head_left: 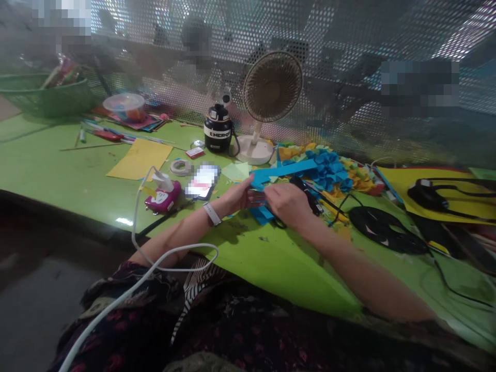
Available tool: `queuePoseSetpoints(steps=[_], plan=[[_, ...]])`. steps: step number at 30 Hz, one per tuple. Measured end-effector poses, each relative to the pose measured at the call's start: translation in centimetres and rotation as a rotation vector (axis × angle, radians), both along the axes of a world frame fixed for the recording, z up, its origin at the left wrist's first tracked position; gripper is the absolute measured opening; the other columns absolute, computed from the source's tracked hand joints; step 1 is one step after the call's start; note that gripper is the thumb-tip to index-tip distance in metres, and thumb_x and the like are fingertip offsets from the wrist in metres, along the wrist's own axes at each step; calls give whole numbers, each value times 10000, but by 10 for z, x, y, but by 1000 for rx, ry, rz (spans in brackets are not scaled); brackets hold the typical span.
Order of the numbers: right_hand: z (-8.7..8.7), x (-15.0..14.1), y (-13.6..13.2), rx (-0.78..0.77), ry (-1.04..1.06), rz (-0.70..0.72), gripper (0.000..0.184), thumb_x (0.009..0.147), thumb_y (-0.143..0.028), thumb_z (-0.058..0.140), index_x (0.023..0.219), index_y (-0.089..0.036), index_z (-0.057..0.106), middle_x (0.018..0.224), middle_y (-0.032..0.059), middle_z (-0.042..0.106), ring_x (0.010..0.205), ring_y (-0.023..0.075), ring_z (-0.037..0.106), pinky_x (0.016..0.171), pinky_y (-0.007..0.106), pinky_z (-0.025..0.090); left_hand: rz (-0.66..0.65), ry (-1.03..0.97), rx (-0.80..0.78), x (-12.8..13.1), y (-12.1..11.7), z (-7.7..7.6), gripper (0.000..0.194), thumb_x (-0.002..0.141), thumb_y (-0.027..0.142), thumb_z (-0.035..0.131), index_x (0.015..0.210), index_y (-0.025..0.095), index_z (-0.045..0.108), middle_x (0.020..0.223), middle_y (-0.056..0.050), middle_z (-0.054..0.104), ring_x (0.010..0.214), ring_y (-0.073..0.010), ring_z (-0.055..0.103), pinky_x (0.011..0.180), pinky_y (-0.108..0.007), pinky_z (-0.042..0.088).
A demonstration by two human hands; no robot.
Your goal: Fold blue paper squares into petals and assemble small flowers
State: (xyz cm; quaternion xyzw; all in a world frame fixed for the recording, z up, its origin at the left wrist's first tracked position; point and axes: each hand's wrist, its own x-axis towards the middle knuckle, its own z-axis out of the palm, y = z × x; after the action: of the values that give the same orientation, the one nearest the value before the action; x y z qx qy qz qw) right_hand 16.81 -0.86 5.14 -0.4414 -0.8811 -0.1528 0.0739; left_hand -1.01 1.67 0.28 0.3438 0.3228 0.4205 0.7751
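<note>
Blue paper strips (284,169) lie at and above my fingers, over the green table (240,248). My left hand (245,196), with a pale watch band at the wrist, pinches the blue paper at its left end. Close beside it, my right hand (289,204) is closed, its fingers curled near the paper. Under that palm a dark loop (279,223) shows in part; the rest of what the hand grips is hidden. Another blue piece (262,215) hangs below the two hands. Behind them lies a heap of crumpled blue paper (329,168) and yellow scraps (362,175).
A white fan (254,150) and a black bottle (217,135) stand behind. Left of my hands are a phone (203,182), a tape roll (181,167), a purple power adapter (165,199) with a white cable, and yellow paper (140,159). A black disc-shaped object (382,225) lies right.
</note>
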Motion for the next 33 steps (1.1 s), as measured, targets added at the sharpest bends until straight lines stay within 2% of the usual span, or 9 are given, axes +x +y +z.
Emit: queuePoseSetpoints(steps=[4,8,10,13,18,21,24,27,33], plan=[[-20,15,-26,84,155,159,323,1002,-233,443,1098,-211,751,1276,126,701,1123,280,628,1050,453,450,26,-23,50,5,-6,-4,180,876,251,748,782,130,653,738,-47,712,655,-129,669,808,-353,625],[-28,37,-26,23,442,188,249,974,-290,527,1088,-274,748,1381,89,640,1247,297,593,1083,526,463,-149,-46,33,5,-13,-5,121,894,243,728,903,123,718,916,-120,768,775,-178,728,830,-375,629],[-31,42,-26,-39,614,176,196,965,-328,563,995,-281,751,1356,89,648,1238,290,608,1064,518,489,-217,-54,32,6,-16,-5,136,876,256,754,925,132,728,982,-134,775,854,-211,748,854,-400,630],[-36,40,-29,-110,851,136,167,935,-382,623,892,-258,725,1297,105,667,1183,277,644,1037,492,514,-225,-36,31,8,-22,-2,168,875,308,759,944,156,735,1035,-124,780,907,-221,752,865,-398,627],[-45,34,-36,-233,1045,-7,229,882,-457,659,808,-240,673,1119,101,721,1064,270,678,969,466,541,-223,15,130,11,-32,6,566,902,683,569,1004,152,736,1005,-151,780,920,-260,752,807,-415,636],[-47,33,-40,-304,1096,-78,256,844,-486,682,795,-235,664,1013,85,726,966,257,687,890,425,559,-208,88,298,10,-36,2,445,792,489,810,1073,156,721,1031,-130,774,917,-247,756,845,-411,632],[-44,33,-44,-368,1135,-123,262,828,-491,697,827,-230,665,926,58,718,816,216,678,789,372,564,-185,114,355,10,-36,-7,445,725,266,879,1116,164,692,1034,-93,765,881,-206,753,880,-412,623],[-40,32,-46,-438,1166,-141,288,825,-514,696,834,-228,654,806,26,696,726,188,656,722,337,554,-192,78,301,11,-35,-11,426,734,234,863,1113,168,679,1047,-84,756,880,-183,740,875,-398,620],[-37,29,-46,-460,1239,-122,339,796,-532,737,808,-212,625,727,6,668,658,166,644,640,299,528,-225,16,203,11,-37,-4,491,703,235,883,1123,125,654,1028,-80,748,928,-193,731,903,-415,598]])
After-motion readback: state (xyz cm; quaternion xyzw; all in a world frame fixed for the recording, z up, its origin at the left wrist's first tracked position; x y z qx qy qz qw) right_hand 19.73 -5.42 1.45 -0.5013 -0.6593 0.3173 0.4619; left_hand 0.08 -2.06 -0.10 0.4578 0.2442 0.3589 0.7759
